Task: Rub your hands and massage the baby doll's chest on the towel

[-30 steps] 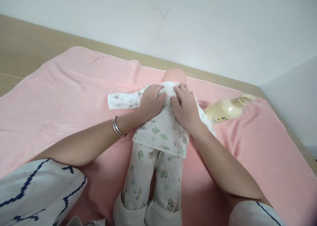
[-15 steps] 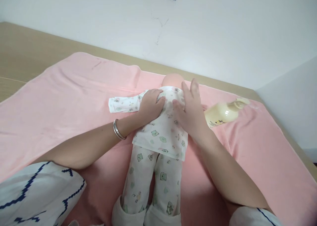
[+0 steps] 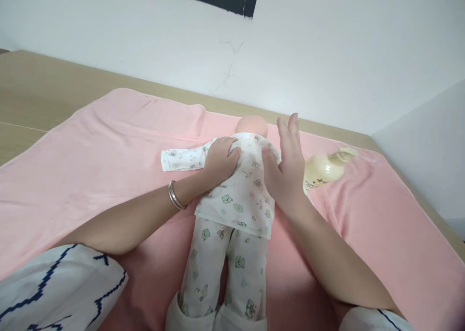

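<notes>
A doll (image 3: 250, 176) in a white top and trousers printed with small green bears lies stretched out, its smooth round head (image 3: 252, 126) at the far end. My left hand (image 3: 222, 160) curves over the side of its upper body, fingers round the shoulder and thumb on the cloth. Beside the doll's other shoulder, my right hand (image 3: 286, 176) is open, with fingers pointing up and thumb apart; whether its palm edge touches the top I cannot tell. One printed sleeve (image 3: 182, 159) reaches out to the left. The other arm is mostly hidden behind my right hand.
Under the doll spreads a pink blanket (image 3: 119, 142) on a wooden tabletop (image 3: 54, 74). A pale yellow pump bottle (image 3: 325, 169) lies on its side just beyond my right hand. The white wall (image 3: 308, 55) rises behind the table's far edge.
My right hand has shifted slightly outward, away from the middle of the doll's torso, and turned more upright. My left hand stays in place. The camera view has tilted up a little.
</notes>
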A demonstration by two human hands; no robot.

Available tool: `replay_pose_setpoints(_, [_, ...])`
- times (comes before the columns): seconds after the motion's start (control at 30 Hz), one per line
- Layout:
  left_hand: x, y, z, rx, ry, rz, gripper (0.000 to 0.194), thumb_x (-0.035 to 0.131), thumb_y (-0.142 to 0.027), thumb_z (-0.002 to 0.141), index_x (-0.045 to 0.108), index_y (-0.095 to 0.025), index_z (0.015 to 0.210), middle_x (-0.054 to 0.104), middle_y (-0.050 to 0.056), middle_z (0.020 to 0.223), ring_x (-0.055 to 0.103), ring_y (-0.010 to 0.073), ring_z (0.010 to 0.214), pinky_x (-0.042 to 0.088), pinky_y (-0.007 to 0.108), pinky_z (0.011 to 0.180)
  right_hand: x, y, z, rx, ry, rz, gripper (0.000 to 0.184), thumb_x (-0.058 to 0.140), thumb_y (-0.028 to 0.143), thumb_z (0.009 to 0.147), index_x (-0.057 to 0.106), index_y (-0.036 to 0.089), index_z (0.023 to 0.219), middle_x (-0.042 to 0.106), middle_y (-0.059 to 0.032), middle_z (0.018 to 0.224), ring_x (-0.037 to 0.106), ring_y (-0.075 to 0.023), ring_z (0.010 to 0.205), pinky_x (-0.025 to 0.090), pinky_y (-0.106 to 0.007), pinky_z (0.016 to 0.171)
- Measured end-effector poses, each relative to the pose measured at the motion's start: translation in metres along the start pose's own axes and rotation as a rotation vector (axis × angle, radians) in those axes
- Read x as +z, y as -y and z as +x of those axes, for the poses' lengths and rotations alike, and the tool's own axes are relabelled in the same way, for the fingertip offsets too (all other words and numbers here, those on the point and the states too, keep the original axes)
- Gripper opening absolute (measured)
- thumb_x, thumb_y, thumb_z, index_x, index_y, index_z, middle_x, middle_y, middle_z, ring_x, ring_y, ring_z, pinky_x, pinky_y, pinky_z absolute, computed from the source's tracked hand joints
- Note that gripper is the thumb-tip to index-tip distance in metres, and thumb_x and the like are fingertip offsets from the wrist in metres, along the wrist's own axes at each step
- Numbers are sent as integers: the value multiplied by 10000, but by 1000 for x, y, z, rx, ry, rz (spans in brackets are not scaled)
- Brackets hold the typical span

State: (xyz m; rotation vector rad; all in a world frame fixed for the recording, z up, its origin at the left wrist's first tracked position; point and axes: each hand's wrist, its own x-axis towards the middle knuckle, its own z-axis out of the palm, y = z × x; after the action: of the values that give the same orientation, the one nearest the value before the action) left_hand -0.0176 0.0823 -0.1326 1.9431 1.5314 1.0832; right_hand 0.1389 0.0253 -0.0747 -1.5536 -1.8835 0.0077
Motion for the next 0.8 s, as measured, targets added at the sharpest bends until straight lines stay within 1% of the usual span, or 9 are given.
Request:
replay_pose_setpoints(0.03, [0, 0, 0, 4, -4, -6, 409, 420, -307, 972, 717, -194, 1230, 752, 110, 1348, 653, 275, 1298, 487, 479, 1208, 4, 1, -2, -9, 19, -11, 640, 374, 289, 1033, 330, 268, 1671, 254, -107, 1808, 148, -333, 1708, 289, -721, 1306])
replay_pose_setpoints(0.13, [-1, 3, -1, 21, -25, -32, 392, 410, -263, 955, 722, -194, 1181, 768, 104, 1308, 668, 264, 1270, 499, 466, 1195, 21, 2, -3, -37, 218, -52, 565, 394, 256, 1009, 535, 137, 1543, 429, -180, 1720, 323, -340, 1655, 313, -646, 1328])
replay_pose_setpoints(0.2, [-3, 4, -2, 1, -42, -55, 388, 418, -249, 945, 720, -185, 1182, 769, 105, 1309, 676, 261, 1264, 508, 461, 1190, 22, 2, 0, -53, 304, -55, 514, 409, 255, 998, 646, 112, 1431, 517, -194, 1659, 433, -338, 1598, 375, -600, 1312])
replay_pose_setpoints(0.3, [-7, -3, -5, -49, -90, -84, 396, 412, -236, 955, 710, -188, 1210, 760, 105, 1342, 678, 253, 1285, 512, 461, 1200, -3, 3, 6, -33, 236, -13, 484, 426, 276, 991, 705, 174, 1373, 569, -146, 1627, 550, -321, 1513, 478, -575, 1249])
replay_pose_setpoints(0.4, [-12, -29, -11, 37, -98, -122, 415, 383, -224, 977, 701, -198, 1241, 736, 93, 1398, 637, 239, 1364, 469, 465, 1261, -46, 1, 12, -5, 40, -10, 520, 424, 309, 998, 658, 221, 1454, 544, -98, 1654, 535, -325, 1530, 480, -604, 1241])
replay_pose_setpoints(0.47, [-13, -58, -14, 73, 22, -205, 411, 416, -228, 975, 702, -216, 1270, 718, 67, 1443, 612, 236, 1408, 452, 467, 1286, -73, -6, 16, 12, -79, -40, 539, 411, 335, 1007, 631, 241, 1490, 517, -74, 1678, 491, -336, 1563, 468, -628, 1238])
replay_pose_setpoints(0.57, [-8, -106, -8, -78, 320, -494, 397, 472, -248, 988, 705, -227, 1308, 689, 54, 1498, 605, 227, 1444, 477, 433, 1274, -100, -30, 25, 50, -201, -87, 561, 389, 391, 1024, 600, 229, 1518, 493, -82, 1695, 455, -376, 1581, 440, -665, 1232])
replay_pose_setpoints(0.7, [9, -157, 14, -375, 604, -1014, 519, 390, -381, 1057, 604, -155, 1473, 633, 164, 1547, 592, 266, 1481, 512, 419, 1233, -114, -68, 39, 107, -318, -117, 552, 389, 471, 1039, 615, 240, 1488, 558, -109, 1639, 473, -407, 1559, 418, -658, 1239])
replay_pose_setpoints(0.8, [21, -181, 29, -574, 679, -1267, 628, 400, -472, 1050, 495, -135, 1572, 612, 206, 1543, 577, 310, 1492, 550, 416, 1178, -115, -81, 45, 174, -301, -95, 514, 426, 497, 1040, 663, 218, 1401, 660, -146, 1508, 567, -391, 1466, 436, -608, 1223])
